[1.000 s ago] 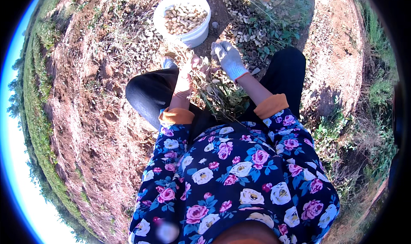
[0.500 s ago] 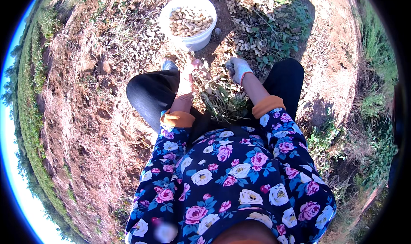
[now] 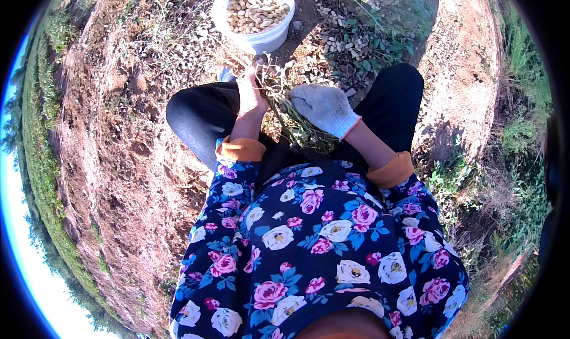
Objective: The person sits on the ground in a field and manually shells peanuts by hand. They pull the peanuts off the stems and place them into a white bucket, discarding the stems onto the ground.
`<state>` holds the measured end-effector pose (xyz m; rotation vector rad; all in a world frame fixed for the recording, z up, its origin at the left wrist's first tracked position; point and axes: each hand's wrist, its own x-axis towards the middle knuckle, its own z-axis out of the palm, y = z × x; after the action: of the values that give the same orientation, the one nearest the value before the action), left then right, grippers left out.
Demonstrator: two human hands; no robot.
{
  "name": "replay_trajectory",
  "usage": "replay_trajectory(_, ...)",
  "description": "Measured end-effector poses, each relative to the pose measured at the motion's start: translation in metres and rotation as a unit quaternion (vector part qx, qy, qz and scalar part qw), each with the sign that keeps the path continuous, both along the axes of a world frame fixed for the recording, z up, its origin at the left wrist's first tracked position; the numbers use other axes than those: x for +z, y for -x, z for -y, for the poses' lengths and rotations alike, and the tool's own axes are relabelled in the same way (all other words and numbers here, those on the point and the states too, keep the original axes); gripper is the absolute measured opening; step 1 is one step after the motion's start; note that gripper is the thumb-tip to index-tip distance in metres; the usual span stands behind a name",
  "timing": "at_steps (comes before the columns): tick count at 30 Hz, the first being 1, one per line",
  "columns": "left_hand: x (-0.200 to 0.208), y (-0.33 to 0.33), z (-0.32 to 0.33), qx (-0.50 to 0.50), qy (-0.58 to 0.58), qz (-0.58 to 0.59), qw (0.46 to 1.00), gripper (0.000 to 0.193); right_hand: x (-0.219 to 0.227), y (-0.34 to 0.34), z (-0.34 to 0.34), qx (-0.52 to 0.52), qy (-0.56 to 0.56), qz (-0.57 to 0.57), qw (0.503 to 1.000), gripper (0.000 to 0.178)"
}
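My left hand (image 3: 252, 94), bare, is closed at the root end of a dried peanut plant (image 3: 274, 83); its fingertips are partly lost among the roots. In a whitish knit glove with a red-edged cuff, my right hand (image 3: 325, 108) curls around the leafy stems of the same plant, between my knees. Its fingertips are hidden beneath the glove's back. Just beyond my hands stands a white bucket (image 3: 265, 42) holding many peanuts (image 3: 256, 12) in their shells.
A heap of pulled peanut plants (image 3: 371, 33) with pods and green leaves lies right of the bucket. My bent knees (image 3: 199, 116) flank my hands. Dry leaf litter (image 3: 172, 36) covers soil at the left. Green weeds (image 3: 522, 140) grow at the far right.
My right hand has come left and nearer my body, from beside the plant onto its stems. My left hand has shifted slightly left. The bucket appears a little higher and further left.
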<state>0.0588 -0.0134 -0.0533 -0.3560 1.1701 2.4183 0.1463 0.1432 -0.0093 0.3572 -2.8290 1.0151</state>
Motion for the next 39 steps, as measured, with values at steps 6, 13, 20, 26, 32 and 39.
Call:
replay_trajectory(6,-0.005,-0.002,-0.002,-0.015,-0.026,0.011,0.999,0.024,-0.006,0.008,0.011,-0.071,-0.093,0.106,0.987,0.027)
replay_trajectory(13,-0.025,0.006,-0.005,0.140,0.098,0.045,0.984,0.018,0.003,0.000,0.012,0.013,-0.087,-0.006,0.996,0.026)
replay_trajectory(20,-0.072,0.015,-0.003,0.196,0.143,-0.070,0.968,0.022,0.035,0.001,0.018,0.102,-0.009,-0.095,0.990,0.015)
replay_trajectory(26,-0.061,0.017,0.002,0.082,0.159,0.062,0.982,0.031,0.081,0.054,0.012,-0.009,0.089,0.003,0.996,0.056)
replay_trajectory(32,-0.012,0.021,0.000,0.016,-0.096,0.106,0.990,0.027,0.023,0.046,-0.012,0.041,-0.165,0.381,0.909,0.102)
replay_trajectory(39,0.051,0.030,0.003,-0.038,-0.046,-0.072,0.996,0.037,-0.006,0.036,-0.041,-0.148,0.292,0.278,0.903,0.062)
